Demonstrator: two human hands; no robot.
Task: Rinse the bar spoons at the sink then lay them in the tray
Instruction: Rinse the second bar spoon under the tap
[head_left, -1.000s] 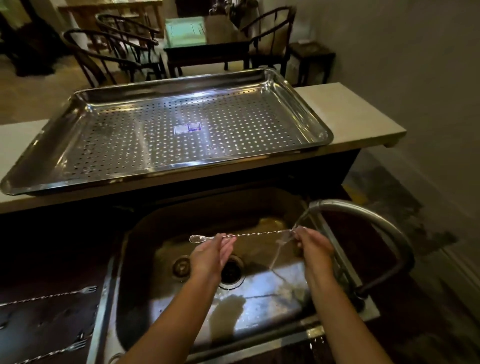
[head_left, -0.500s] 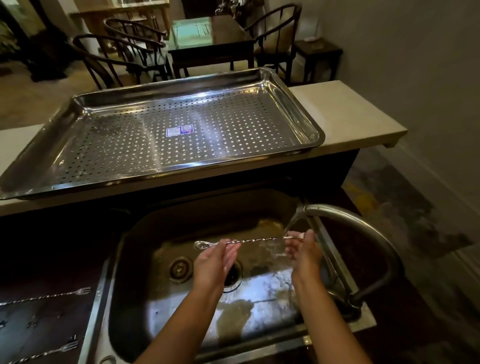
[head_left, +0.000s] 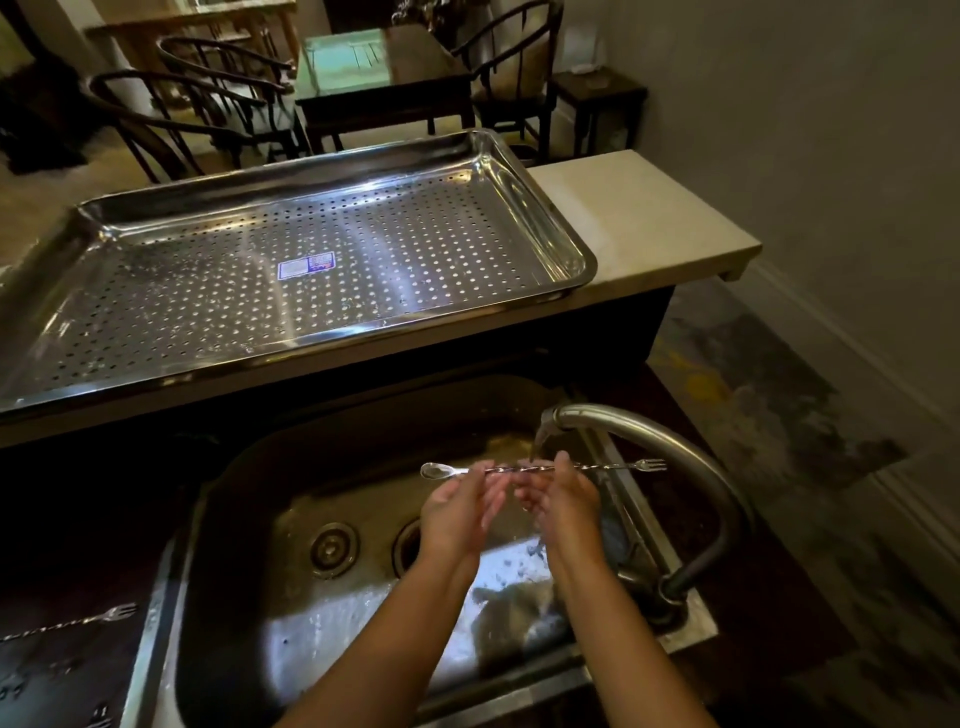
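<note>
Because the bar spoon (head_left: 540, 468) is pinched only lightly at mid-shaft between the left hand (head_left: 460, 512) and right hand (head_left: 563, 499) under the faucet (head_left: 649, 441), it may be dropped into the sink (head_left: 249, 519) if wet fingertips slip.

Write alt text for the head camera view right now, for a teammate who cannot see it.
Both hands, left and right, hold a twisted bar spoon level under the faucet over the steel sink. The perforated tray on the counter behind holds no spoons; another bar spoon lies left of the sink.
</note>
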